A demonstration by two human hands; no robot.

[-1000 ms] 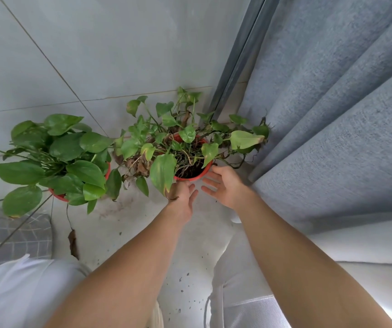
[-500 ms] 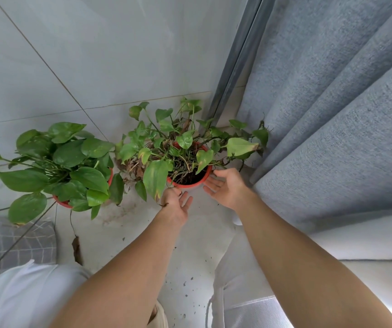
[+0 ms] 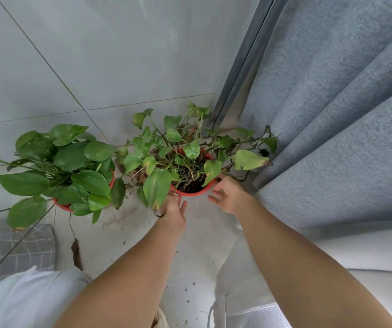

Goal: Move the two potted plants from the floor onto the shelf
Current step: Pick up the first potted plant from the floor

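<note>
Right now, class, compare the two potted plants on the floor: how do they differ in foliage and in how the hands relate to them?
The left plant has dense, large, deep green leaves; the right plant is sparser, with yellowing leaves and brown, dry stems. The left hand and right hand flank the right plant's pot; the left plant goes untouched. Both stand on the floor in red pots.

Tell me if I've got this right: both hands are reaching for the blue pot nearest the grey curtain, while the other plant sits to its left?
Not quite: the head view shows that pot is red, not blue. The rest holds: left hand and right hand flank it beside the curtain, the other plant to its left.
</note>
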